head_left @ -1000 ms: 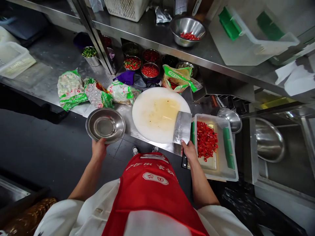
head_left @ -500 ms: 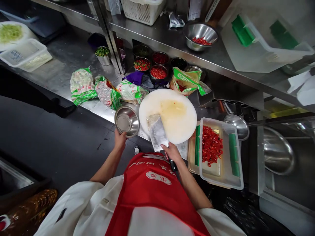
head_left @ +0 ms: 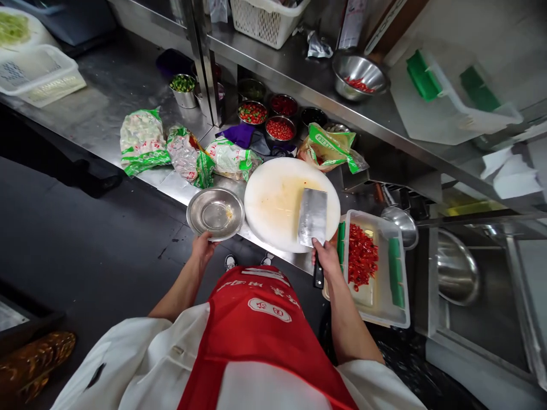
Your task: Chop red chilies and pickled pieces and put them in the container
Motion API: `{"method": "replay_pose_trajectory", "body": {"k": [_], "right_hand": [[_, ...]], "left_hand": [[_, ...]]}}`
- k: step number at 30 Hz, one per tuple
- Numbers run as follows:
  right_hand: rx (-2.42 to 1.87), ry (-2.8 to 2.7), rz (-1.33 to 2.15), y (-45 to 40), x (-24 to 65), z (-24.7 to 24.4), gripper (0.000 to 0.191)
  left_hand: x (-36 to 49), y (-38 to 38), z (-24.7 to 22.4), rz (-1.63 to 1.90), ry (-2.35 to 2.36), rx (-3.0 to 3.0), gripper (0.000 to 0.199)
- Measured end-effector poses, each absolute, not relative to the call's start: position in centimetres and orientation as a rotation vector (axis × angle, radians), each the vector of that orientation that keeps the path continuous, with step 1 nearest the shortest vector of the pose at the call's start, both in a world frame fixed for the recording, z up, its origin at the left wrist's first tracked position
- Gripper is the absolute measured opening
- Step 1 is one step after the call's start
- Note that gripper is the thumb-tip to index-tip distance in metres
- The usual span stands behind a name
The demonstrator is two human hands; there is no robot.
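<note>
My left hand (head_left: pixel 204 247) grips the near rim of a shallow metal bowl (head_left: pixel 209 213), tilted a little toward me. A small pale yellowish clump (head_left: pixel 229 214) lies inside it. In my right hand (head_left: pixel 325 256) is a cleaver (head_left: pixel 313 216), held by its black handle, the broad blade flat over the right part of a round white cutting board (head_left: pixel 269 199). A wet, yellowish stain marks the middle of the board. Bowl and board are side by side, the bowl at the board's left edge over the counter's front.
Right of the board stands a clear tub (head_left: pixel 387 267) of chopped red chillies. Behind the board are an opened green bag (head_left: pixel 329 148) and several metal pots (head_left: pixel 280 128). Packed bags (head_left: pixel 143 142) lie along the counter at left. A steel shelf (head_left: pixel 299 74) overhangs the back.
The cleaver has moved right across the board, away from the bowl. The bowl has tipped so its inside faces me more, and the pale clump now shows in it.
</note>
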State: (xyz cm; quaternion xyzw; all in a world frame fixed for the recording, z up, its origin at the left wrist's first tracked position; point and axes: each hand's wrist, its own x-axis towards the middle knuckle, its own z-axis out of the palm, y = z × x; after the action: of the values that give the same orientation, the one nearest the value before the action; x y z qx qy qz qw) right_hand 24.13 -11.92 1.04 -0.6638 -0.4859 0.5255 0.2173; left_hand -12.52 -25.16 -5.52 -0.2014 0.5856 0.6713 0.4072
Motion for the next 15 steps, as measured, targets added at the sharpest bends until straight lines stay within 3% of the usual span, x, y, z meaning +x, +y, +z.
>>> {"method": "replay_pose_trajectory", "body": {"k": [8,15], "right_hand": [[-2.004,-1.369,1.142,-6.1,26.3,-0.2,0.038],[-2.157,-1.678,0.945,1.4,30.6,2.9,0.025]], "left_hand": [[-13.3,-24.4,-4.8,1.69,1.502,-0.48,0.032],[-13.7,-26.7,-4.5,1.622,1.642,-0.386,0.031]]}}
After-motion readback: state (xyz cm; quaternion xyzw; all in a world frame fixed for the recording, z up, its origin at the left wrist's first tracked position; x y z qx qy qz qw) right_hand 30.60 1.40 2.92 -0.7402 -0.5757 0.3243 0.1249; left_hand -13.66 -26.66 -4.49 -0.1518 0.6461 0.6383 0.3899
